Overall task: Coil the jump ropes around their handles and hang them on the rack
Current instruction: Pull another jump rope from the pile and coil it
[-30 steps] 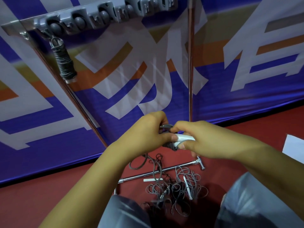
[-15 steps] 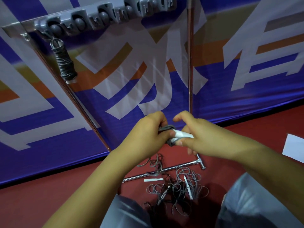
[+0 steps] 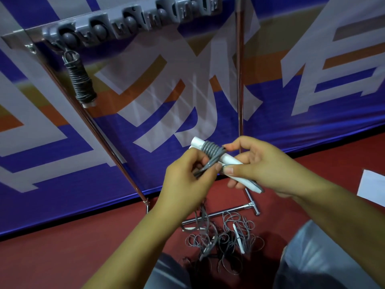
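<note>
My right hand (image 3: 264, 165) grips a pair of white jump rope handles (image 3: 231, 161) held together, with several turns of grey rope (image 3: 212, 150) coiled round their upper end. My left hand (image 3: 187, 180) pinches the grey rope just below the coil; the loose rope hangs from it down to the floor. A grey rack (image 3: 129, 19) with hooks and ball clips runs across the top of the view. One coiled jump rope (image 3: 82, 82) hangs from its left end.
Tangled grey jump ropes (image 3: 227, 238) with white handles lie on the red floor between my knees. The rack's metal legs (image 3: 239, 80) and foot bar (image 3: 220, 213) stand before a blue banner wall. A white sheet (image 3: 373, 186) lies at the right.
Both hands have turned and the handles now point up to the left. More turns of rope show round the handles. The loose rope has lifted off the floor pile.
</note>
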`<state>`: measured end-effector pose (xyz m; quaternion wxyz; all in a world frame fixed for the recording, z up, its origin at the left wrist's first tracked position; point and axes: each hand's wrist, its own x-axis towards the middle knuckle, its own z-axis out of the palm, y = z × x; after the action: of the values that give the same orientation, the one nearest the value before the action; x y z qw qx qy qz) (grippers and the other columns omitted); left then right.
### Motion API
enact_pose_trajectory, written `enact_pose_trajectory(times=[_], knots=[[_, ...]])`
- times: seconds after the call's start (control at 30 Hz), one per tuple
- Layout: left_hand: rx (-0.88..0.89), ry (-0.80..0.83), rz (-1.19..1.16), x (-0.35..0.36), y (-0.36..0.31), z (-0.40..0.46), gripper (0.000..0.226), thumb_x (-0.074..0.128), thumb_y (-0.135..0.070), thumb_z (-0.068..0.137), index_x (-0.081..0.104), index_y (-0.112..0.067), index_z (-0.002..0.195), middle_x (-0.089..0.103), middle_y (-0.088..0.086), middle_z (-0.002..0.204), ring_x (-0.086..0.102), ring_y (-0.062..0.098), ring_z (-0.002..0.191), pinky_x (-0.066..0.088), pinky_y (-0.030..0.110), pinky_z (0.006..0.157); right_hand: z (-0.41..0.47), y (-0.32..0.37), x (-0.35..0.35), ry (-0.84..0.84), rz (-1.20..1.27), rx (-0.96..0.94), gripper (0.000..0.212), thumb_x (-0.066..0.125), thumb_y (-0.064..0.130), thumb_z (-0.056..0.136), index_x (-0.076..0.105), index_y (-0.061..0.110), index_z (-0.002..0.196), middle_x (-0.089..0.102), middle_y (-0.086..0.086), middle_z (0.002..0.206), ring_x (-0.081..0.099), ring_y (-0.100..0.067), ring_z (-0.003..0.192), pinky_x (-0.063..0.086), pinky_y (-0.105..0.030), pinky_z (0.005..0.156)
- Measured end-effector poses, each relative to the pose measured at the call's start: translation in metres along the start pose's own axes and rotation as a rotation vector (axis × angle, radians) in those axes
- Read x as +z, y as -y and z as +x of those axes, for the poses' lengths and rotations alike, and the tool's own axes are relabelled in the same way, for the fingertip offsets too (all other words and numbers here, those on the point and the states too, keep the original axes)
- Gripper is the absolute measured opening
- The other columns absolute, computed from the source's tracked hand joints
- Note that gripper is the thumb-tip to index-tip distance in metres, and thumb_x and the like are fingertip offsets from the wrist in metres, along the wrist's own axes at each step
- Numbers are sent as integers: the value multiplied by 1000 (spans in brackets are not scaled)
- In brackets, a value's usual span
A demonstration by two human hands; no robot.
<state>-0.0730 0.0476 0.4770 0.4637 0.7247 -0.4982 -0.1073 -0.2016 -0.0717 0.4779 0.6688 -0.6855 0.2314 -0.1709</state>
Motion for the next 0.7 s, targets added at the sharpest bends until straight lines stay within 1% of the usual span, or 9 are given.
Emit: enact_pose_trajectory(times=[0.03,0.1,0.2,0.27,0.37,0.5,0.6,0.67,0.7], knots=[[-59,24,-118,-2,-3,-1,23,70,-29,82,58,-11,77,56,-4,59,43,1,51,36,15,51,-1,0,0,3,7,4,31,65,0,84,53,21,104,74,-9,81,71,-25,67,54,-28,56],[-164,86,-358,-6,-7,-2,34,60,-39,82,63,-6,82,63,4,62,42,7,46,34,19,47,-2,0,0,1,16,5,32,65,-1,84,54,20,105,74,-10,84,71,-25,68,54,-28,58],[-307,212,-571,-12,-10,3,37,48,-37,88,70,-7,84,66,14,65,30,9,37,25,17,40,-3,1,1,-24,17,-34,33,65,-1,84,54,21,106,74,-12,86,70,-23,66,54,-29,59],[-426,323,-677,-16,-8,7,38,47,-36,87,71,-6,86,65,12,60,26,6,33,20,17,39,-4,2,0,-53,1,-60,34,66,-2,83,54,23,104,74,-13,87,70,-23,66,55,-29,59],[-578,434,-817,-20,-5,11,37,52,-33,82,70,-1,88,60,6,52,24,2,28,19,14,35,-6,3,-1,-46,-43,-83,35,67,0,83,54,26,104,73,-13,90,71,-24,69,56,-30,62],[-636,485,-885,-19,0,13,32,53,-29,82,69,-2,88,54,2,47,26,0,27,18,14,35,-6,2,-2,-42,-70,-80,35,67,1,83,54,26,103,73,-12,91,71,-25,70,57,-34,65],[-641,495,-952,-15,3,13,26,53,-26,82,71,-8,81,55,0,50,31,1,30,25,13,36,-5,3,-3,-48,-77,-85,34,67,0,83,53,23,103,73,-12,87,71,-25,70,58,-38,68],[-672,512,-992,-14,5,12,20,58,-23,79,74,-10,77,63,2,59,44,2,36,36,14,39,-4,3,-3,-52,-79,-86,33,67,0,83,52,22,102,73,-13,85,71,-28,71,58,-41,70],[-686,541,-1022,-15,7,12,15,63,-21,77,74,-10,77,66,3,65,53,4,43,44,16,43,-3,2,-3,-54,-83,-91,32,68,0,83,52,22,101,73,-15,85,70,-31,72,57,-44,71]])
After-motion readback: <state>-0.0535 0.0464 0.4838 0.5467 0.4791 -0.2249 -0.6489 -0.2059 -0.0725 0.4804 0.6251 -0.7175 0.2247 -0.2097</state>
